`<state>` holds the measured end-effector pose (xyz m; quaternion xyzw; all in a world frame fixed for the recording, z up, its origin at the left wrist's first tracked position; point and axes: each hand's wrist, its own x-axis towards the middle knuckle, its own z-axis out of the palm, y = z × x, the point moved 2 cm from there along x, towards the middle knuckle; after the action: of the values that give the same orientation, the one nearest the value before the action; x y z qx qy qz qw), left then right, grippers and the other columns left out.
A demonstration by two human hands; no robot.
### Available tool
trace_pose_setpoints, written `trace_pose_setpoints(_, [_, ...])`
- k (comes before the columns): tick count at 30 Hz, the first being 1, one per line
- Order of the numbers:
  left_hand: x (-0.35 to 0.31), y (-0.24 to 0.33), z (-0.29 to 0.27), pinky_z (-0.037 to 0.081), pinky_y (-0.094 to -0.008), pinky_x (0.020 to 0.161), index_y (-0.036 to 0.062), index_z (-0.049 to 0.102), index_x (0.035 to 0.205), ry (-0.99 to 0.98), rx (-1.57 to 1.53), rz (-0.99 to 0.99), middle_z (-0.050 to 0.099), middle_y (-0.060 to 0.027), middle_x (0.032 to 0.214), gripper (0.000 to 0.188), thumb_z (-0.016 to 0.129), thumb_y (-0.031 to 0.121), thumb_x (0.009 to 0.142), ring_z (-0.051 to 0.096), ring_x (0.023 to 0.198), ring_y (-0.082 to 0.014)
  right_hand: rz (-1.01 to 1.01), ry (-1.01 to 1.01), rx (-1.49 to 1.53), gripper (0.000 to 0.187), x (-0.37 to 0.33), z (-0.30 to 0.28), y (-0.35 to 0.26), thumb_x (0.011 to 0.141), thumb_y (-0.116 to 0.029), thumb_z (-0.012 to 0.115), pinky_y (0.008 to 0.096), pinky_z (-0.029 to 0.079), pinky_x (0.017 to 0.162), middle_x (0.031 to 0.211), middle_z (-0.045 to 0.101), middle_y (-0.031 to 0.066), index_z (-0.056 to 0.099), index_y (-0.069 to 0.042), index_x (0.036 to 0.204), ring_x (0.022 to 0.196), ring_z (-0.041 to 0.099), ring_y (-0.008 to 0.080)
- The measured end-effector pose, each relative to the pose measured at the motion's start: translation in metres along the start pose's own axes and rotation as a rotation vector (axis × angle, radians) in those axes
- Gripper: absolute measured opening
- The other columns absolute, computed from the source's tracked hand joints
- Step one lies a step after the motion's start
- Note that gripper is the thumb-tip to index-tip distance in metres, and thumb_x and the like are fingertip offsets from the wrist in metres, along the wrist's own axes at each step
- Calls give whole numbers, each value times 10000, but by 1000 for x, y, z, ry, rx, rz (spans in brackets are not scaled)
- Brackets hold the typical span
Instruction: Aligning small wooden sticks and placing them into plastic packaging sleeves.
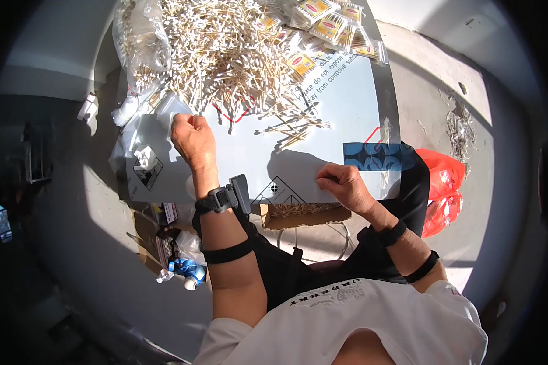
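Observation:
A big heap of loose cotton swabs (219, 55) covers the far part of the grey table (237, 164). My left hand (193, 139) is closed in a fist at the near left edge of the heap, beside clear plastic bags (169, 108). Its fingertips are hidden, so what it grips, if anything, does not show. By the table's near edge, my right hand (342, 184) is closed with thumb and fingers pressed together; anything between them is too small to make out. Several stray swabs (295, 129) lie between the heap and my right hand.
Filled clear packets of swabs (330, 27) with yellow labels pile up at the far right. A crumpled white tissue (145, 158) lies at the table's left. Below the near edge sits a cardboard box (304, 218) holding swabs. Red plastic bags (441, 188) stand on the right.

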<state>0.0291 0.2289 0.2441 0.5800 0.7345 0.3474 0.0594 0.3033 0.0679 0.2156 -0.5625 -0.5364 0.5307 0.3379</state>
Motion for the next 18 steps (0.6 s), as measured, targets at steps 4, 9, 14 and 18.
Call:
trace_pose_setpoints(4, [-59,26,-18,439,-320,594,-2,494,780,-629,-416,25,540,-119,681,97,569,-62,773,523,617,-292,12,-5,8,77,1,-5,2,833,-43,627,271,461,586,662,609,74,618,33,847,615,531,98])
trace_pose_setpoints(9, [-128,36,-28,439,-368,608,-15,462,807,-1078,-359,314,520,-166,734,89,534,-60,779,543,678,-333,33,38,20,47,4,-7,-3,867,-20,623,218,433,604,717,582,-5,618,20,891,680,492,47])
trace_pose_setpoints(14, [-130,43,-19,452,-413,653,-14,506,808,-1231,-269,347,555,-159,783,124,619,8,762,568,753,-369,-116,252,-162,273,17,-3,-15,779,18,662,217,440,582,957,583,57,611,-3,1046,654,533,87])
trace_pose_setpoints(18, [-89,76,-2,470,-415,723,6,560,891,-780,-244,462,572,-148,880,196,659,-45,730,581,831,-359,-278,319,-436,524,30,0,-11,697,-42,724,318,530,649,1085,533,118,559,-76,1193,706,624,233])
